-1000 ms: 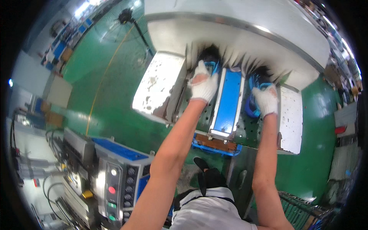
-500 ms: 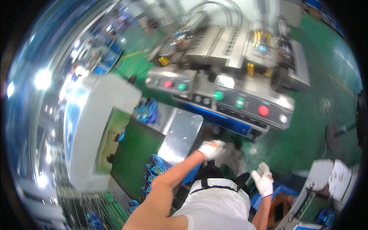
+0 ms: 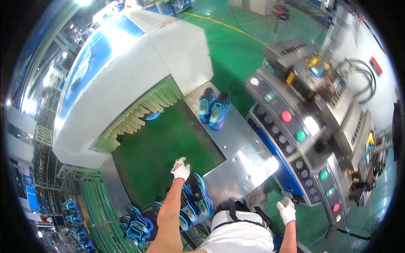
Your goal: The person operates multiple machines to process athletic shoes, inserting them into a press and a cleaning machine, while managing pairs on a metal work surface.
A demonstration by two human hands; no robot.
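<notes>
My left hand, in a white glove, hovers over the green conveyor belt with its fingers loosely apart and nothing in it. Just beside and below that wrist stand several black-and-blue shoes at the belt's near end. My right hand, also gloved in white, hangs empty over the floor to the right of my waist, its fingers loosely bent but apart. The nearest thing to it is the machine with the button panels.
A white tunnel housing with a fringed curtain spans the belt; a blue shoe shows under the fringe. Two shoes stand on the metal side table. At lower left is a wire rack with more shoes.
My view has swung left, bringing the tunnel and belt to the middle and the machine to the right. My left hand has moved from beside the metal table to over the belt.
</notes>
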